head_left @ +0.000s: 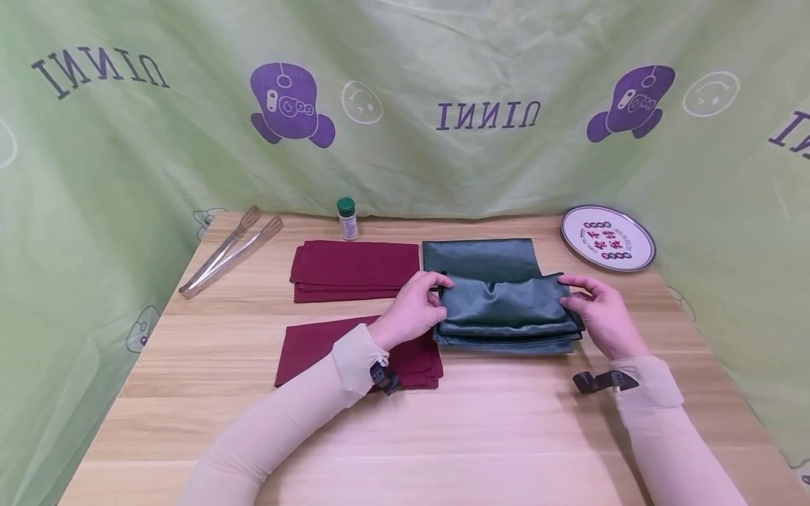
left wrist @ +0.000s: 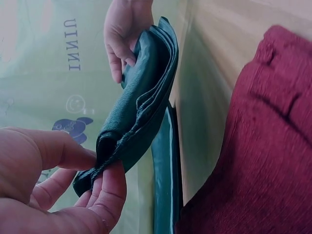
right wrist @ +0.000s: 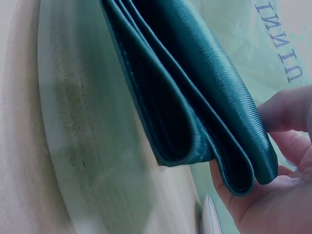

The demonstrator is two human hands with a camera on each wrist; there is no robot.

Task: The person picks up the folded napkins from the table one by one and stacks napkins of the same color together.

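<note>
The folded green cloth (head_left: 506, 303) lies with its long axis left to right across the worktop (head_left: 443, 422), pinched at its left end by the left hand (head_left: 414, 309) and at its right end by the right hand (head_left: 601, 309), fingers curled round both ends, just beside the red napkins (head_left: 354, 270).

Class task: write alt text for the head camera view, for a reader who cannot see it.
Two hands, left and right, pinch the ends of a folded green cloth on a wooden table. Two red cloths lie to its left, with tongs, a small bottle and a plate farther back.
</note>
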